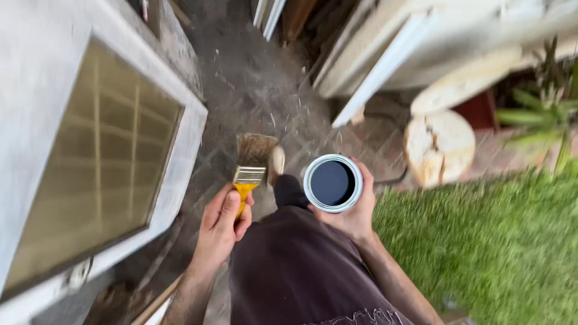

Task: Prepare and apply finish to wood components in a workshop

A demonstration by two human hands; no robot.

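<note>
We grip a yellow-handled paintbrush (251, 170) in our left hand (221, 221); our right hand (352, 213) cups an open can of dark paint (332, 183) at waist height. Walking over littered paving (259, 90), any tilt could slop paint.

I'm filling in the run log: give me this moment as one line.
left hand: holds paintbrush by yellow handle, bristles forward | right hand: holds open paint can, upright, dark paint | white glazed door at left
</note>
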